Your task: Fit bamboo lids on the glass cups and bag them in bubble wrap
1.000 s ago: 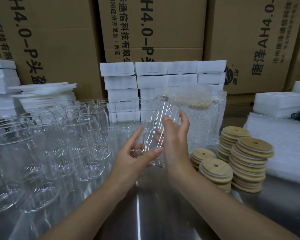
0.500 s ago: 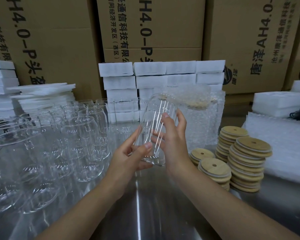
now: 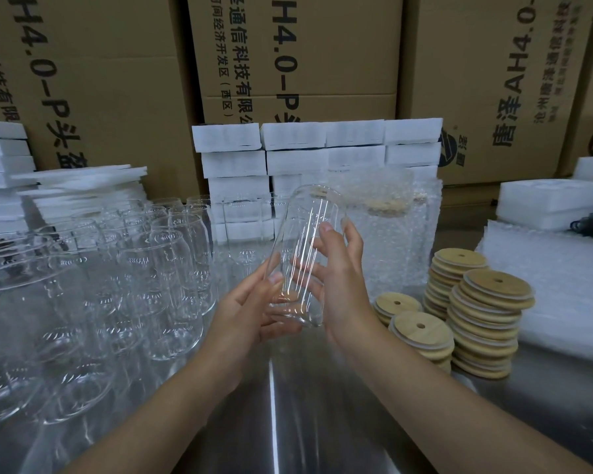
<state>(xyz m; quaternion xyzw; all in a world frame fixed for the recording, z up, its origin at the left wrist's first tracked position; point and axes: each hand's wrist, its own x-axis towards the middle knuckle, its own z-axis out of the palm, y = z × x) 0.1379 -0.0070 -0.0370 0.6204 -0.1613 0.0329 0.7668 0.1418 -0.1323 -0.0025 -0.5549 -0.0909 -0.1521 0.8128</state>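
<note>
Over the last second the left hand has slid its thumb slightly leftward on the lower wall of the glass cup. The cup has otherwise barely shifted. It is raised above the steel table at centre, tilted with its open mouth up and away. The left hand cradles the cup's base with curled fingers, and the right hand wraps its side, so both are grasping it. This cup has no lid yet and appears empty. Just behind it stands a bubble-wrap bag with a bamboo disc showing through near its top, probably one finished cup. How many such bags are there is unclear. To the left, many bare glass cups stand crowded together, all empty and unlidded. To the right are several stacks of bamboo lids, each lid with a small hole, and beyond them lies flat bubble wrap. Judging by this, most of the work remains.
</note>
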